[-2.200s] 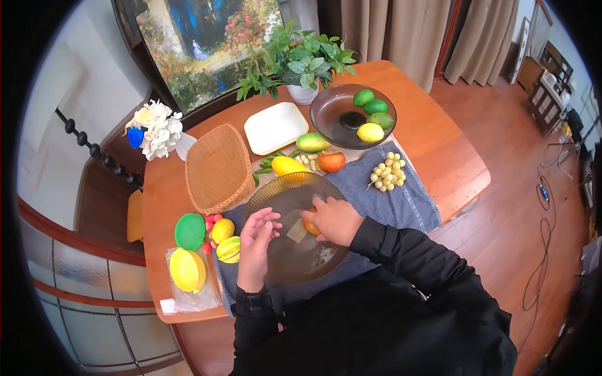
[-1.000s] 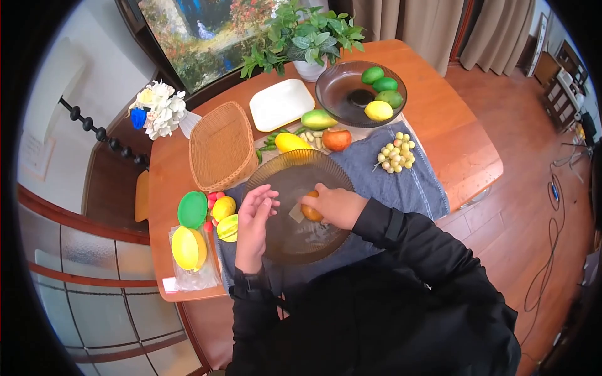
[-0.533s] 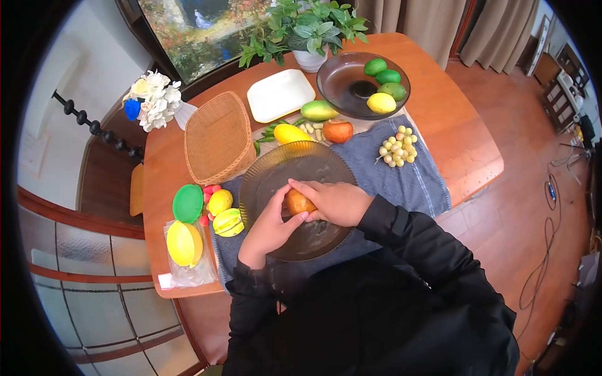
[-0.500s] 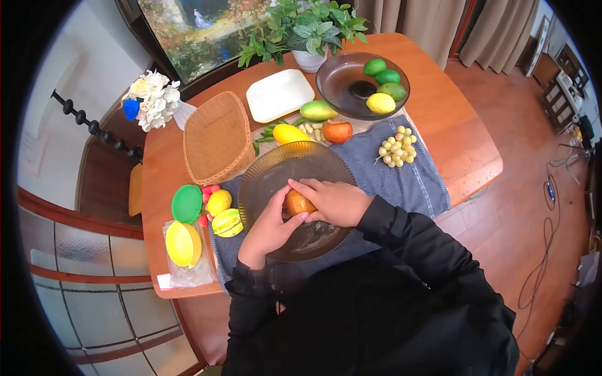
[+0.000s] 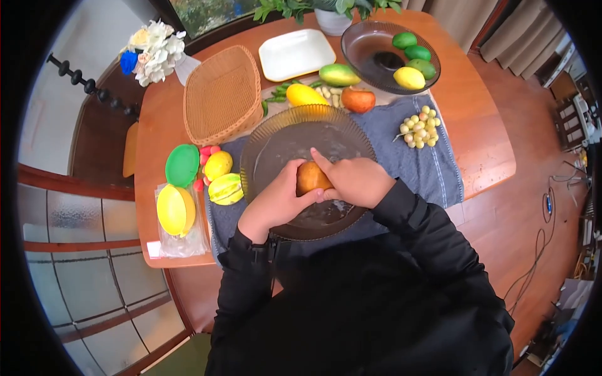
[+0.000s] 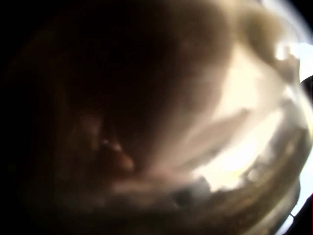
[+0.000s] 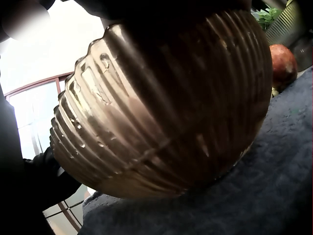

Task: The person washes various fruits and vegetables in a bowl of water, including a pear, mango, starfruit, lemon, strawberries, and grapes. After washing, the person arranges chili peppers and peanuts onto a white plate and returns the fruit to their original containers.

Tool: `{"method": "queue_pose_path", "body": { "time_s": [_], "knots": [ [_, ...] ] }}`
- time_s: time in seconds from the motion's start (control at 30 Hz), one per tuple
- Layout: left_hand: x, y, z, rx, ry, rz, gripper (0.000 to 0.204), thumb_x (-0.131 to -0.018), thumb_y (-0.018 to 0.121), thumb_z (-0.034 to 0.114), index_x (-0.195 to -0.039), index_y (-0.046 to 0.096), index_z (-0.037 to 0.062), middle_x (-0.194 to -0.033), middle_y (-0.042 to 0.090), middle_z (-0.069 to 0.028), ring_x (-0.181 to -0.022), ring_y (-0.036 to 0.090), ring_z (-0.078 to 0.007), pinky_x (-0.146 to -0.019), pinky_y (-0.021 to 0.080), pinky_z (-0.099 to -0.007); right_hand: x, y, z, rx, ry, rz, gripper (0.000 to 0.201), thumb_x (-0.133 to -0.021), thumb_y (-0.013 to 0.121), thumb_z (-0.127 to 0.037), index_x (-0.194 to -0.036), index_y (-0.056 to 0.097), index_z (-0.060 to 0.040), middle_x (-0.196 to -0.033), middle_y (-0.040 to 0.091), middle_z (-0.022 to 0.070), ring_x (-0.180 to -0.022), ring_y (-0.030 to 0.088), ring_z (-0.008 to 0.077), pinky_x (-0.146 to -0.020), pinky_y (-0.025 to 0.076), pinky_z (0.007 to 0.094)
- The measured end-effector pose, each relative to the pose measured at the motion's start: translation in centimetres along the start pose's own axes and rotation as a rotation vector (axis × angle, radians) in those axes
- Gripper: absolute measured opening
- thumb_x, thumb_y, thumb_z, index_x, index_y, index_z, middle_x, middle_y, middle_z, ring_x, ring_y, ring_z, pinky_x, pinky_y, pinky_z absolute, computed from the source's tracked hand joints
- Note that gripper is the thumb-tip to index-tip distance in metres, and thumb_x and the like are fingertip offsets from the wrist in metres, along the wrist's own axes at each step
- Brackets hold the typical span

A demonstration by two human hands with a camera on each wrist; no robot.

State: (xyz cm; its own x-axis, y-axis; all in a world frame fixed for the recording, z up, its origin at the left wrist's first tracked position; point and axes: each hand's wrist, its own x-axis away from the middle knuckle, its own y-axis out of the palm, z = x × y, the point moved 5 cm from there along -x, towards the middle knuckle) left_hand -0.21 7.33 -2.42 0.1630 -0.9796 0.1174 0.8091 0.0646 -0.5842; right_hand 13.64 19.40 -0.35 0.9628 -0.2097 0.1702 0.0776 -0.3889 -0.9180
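Note:
A round orange-brown fruit (image 5: 311, 178) is held between both hands over the ribbed, smoky-brown bowl (image 5: 269, 133). My left hand (image 5: 279, 199) curls round its left side, thumb along the near side. From the right, my right hand (image 5: 354, 180) grips it, with one finger pointing up past the top. Ripples and glints show inside the bowl, which stands on a dark blue towel (image 5: 401, 164). Droplets cling to the bowl's wall (image 7: 112, 98) in the right wrist view. The left wrist view is dark and blurred.
Behind the bowl lie a reddish-orange fruit (image 5: 358, 99), a yellow fruit (image 5: 305, 96) and a green papaya-like fruit (image 5: 339, 75). Grapes (image 5: 420, 128) are at right. A wicker basket (image 5: 221, 94), white tray (image 5: 296, 54) and second brown bowl (image 5: 359, 47) stand behind; a yellow bowl (image 5: 175, 210) at left.
The right hand held the fruit alone low in the bowl while the left hand hovered open. The left hand has since come in and gripped the fruit too. The head view has tilted down.

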Motion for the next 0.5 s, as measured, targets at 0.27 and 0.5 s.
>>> {"method": "queue_pose_path", "body": {
  "time_s": [0.27,0.5],
  "knots": [
    [0.2,0.3,-0.2,-0.07,0.031,0.019,0.081,-0.112,0.067,0.038,-0.169,0.029,-0.006,-0.154,0.055,-0.0331,-0.146,0.057,-0.0439,-0.12,0.045,-0.0453,-0.2,0.2,0.4,0.027,-0.003,0.016,0.068,-0.099,0.068,-0.064,-0.112,0.074,0.0024,-0.086,0.077,0.0227,-0.08,0.078,0.0418,-0.074,0.063,0.0495],
    [0.0,0.0,0.1,0.156,-0.154,-0.039,0.068,-0.118,0.056,0.033,-0.17,0.033,-0.0038,-0.161,0.051,-0.0305,-0.131,0.066,-0.0388,-0.11,0.054,-0.0401,-0.2,-0.1,0.1,0.038,0.01,0.042,0.076,-0.104,0.057,-0.068,-0.09,0.078,0.0033,-0.073,0.073,0.0227,-0.074,0.076,0.0436,-0.069,0.06,0.0524]
  ]
}}
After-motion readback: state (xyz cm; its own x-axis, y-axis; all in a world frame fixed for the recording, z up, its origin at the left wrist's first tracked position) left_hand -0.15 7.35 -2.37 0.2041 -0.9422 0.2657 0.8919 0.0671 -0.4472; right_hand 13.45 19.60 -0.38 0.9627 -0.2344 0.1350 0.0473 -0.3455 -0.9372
